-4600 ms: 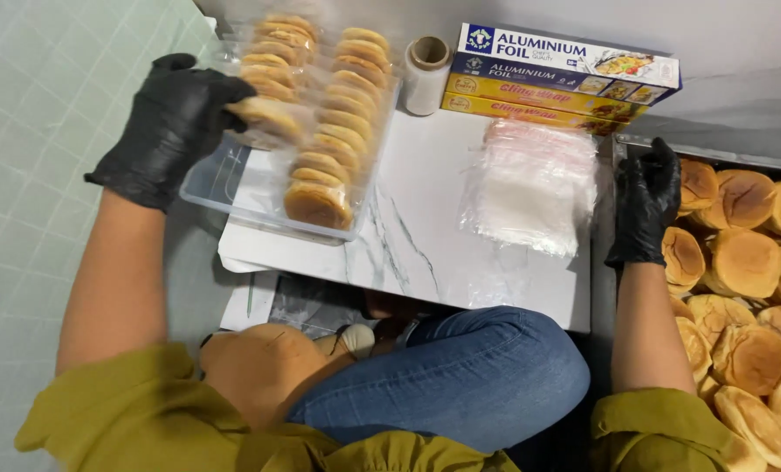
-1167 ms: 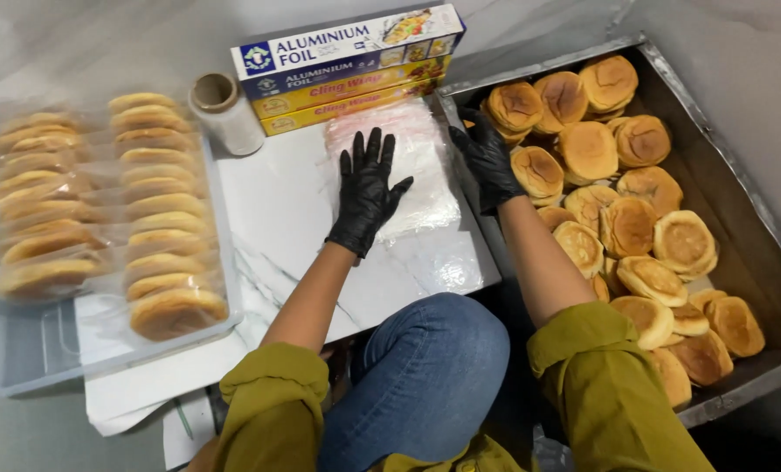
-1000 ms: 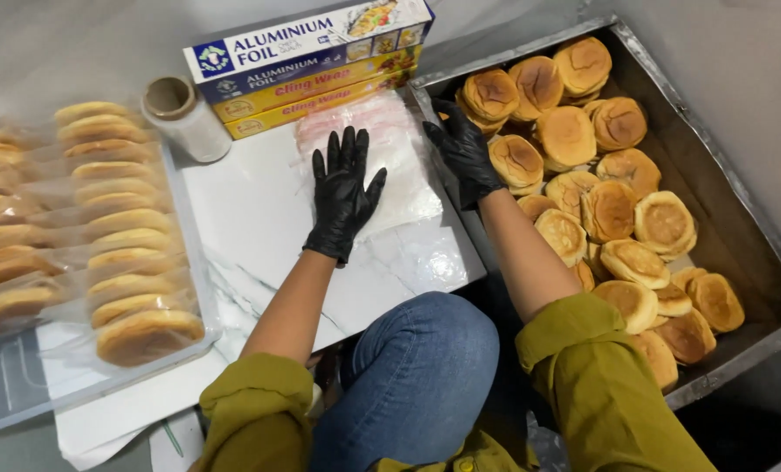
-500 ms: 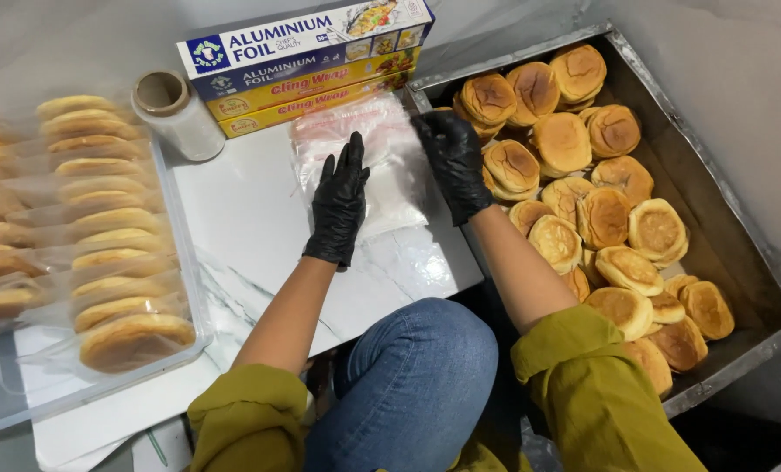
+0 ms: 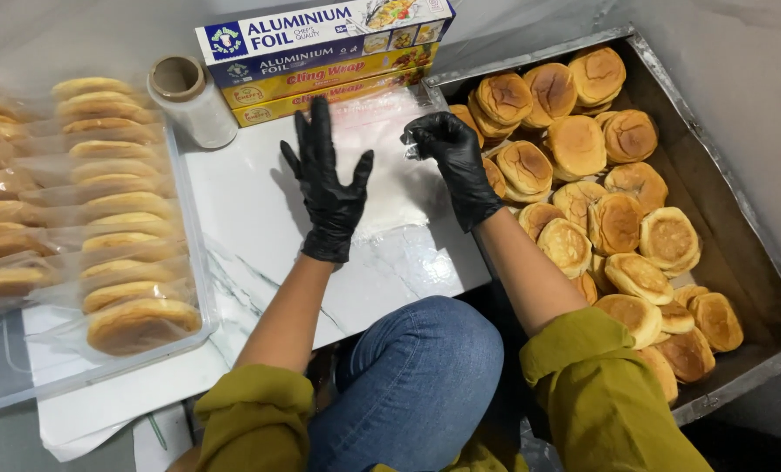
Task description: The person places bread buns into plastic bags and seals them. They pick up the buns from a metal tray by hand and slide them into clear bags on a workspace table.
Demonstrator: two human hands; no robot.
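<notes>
While the left hand (image 5: 328,188) is spread open, fingers fanned and palm down, it is laid flat on a stack of clear plastic bags (image 5: 382,175) lying on the white marble-patterned board (image 5: 251,236). The right hand (image 5: 450,157) is bent at the wrist and its fingertips are pinched shut on the stack's upper right corner, beside the metal tray of buns (image 5: 714,210). Bag edges are hard to make out against the board. Wrapped buns in the clear tray (image 5: 190,253) are cut off at the left edge.
</notes>
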